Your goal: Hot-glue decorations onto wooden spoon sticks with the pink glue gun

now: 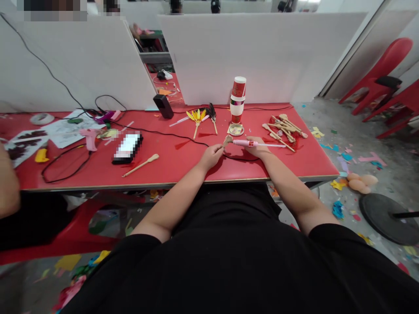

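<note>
My left hand (212,155) rests on the red table (98,168), its fingers pinched on a small wooden spoon-shaped stick (227,140). My right hand (257,147) is closed around a pink glue gun (252,143) whose thin nozzle end points right, its tip end close to the stick's head. A black cable (183,137) runs across the table to my hands.
A pile of wooden sticks (284,126) lies at the right. Stacked red-and-white cups (238,99), a yellow feather flower (197,117), a loose wooden spoon (141,165), a phone (127,148), another pink glue gun (89,137) and papers (70,131) are spread about. Another person's arm (8,183) shows at left.
</note>
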`<state>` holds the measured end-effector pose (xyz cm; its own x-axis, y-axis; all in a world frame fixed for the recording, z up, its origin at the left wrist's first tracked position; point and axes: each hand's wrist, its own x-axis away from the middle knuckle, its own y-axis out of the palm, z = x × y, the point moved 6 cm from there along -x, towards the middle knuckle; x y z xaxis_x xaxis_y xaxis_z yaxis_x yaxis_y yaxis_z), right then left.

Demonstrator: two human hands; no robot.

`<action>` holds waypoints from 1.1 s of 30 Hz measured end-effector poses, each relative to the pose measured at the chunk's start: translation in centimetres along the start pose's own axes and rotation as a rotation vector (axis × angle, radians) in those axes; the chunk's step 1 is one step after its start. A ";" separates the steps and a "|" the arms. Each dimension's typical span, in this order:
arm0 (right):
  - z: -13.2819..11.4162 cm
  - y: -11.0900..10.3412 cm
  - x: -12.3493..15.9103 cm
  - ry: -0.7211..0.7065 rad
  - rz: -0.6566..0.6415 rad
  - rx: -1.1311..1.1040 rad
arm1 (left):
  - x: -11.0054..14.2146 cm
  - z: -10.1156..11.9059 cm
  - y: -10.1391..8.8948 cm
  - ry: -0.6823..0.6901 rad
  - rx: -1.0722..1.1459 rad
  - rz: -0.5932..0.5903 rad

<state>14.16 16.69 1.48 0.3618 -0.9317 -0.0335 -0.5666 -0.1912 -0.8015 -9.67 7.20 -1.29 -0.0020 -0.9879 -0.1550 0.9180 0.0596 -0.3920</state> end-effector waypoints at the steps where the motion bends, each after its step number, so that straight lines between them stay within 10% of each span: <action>1: 0.0 0.0 0.0 -0.003 -0.004 -0.003 | 0.0 0.1 0.0 0.003 0.005 -0.003; 33: 0.4 0.3 -0.5 -0.004 -0.024 0.099 | 0.1 -0.1 -0.1 0.020 -0.109 -0.012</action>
<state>14.07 17.18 1.02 0.3778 -0.9258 -0.0159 -0.4820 -0.1820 -0.8571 -9.78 7.15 -1.33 -0.0211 -0.9857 -0.1674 0.8692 0.0646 -0.4902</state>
